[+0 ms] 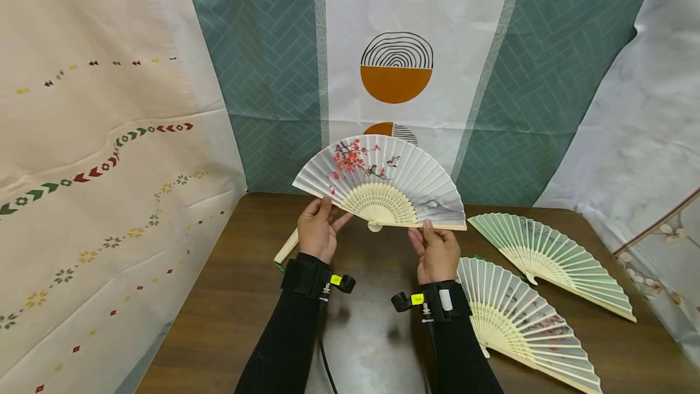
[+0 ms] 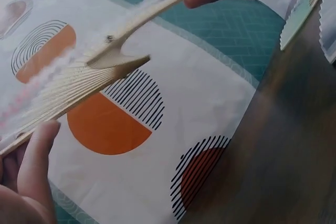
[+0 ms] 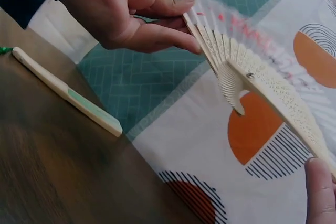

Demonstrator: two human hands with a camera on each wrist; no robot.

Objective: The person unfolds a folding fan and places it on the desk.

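An open white paper fan (image 1: 383, 181) with red blossoms and pale bamboo ribs is held up above the brown table (image 1: 229, 297). My left hand (image 1: 327, 214) pinches the fan's left outer rib. My right hand (image 1: 425, 231) pinches its right outer rib. The left wrist view shows the ribs (image 2: 79, 82) fanning out from the pivot, with my left thumb (image 2: 39, 156) on the outer rib. In the right wrist view the fan (image 3: 252, 72) spreads between my left hand (image 3: 126, 9) and my right thumb (image 3: 319, 187).
Two more open fans lie on the table at the right: a green one (image 1: 547, 260) and a white one (image 1: 519, 321). A closed fan (image 1: 287, 247) lies behind my left hand, also seen as the closed fan (image 3: 68, 93). Patterned cloths hang behind and beside the table.
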